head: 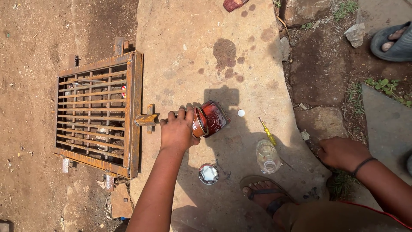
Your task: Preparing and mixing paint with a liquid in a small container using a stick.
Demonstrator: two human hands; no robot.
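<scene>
Leftmost, rusty orange metal grate (98, 112) over a drain, then left hand (177, 131) gripping a tilted paint can (209, 119) holding dark red paint on the stone slab (189, 47), its lid (208, 174) off nearby, clear plastic bottle (268, 156) seemingly empty, right hand (342, 152) pressed fingers-down on ground, likely for balance.

I see hard sunlight throwing sharp shadows over a pale concrete slab (193, 34) at centre frame. Brown dirt ground (30, 38) fills the left; cracked stones (319, 122) and sparse weeds (388, 88) occupy the right.
</scene>
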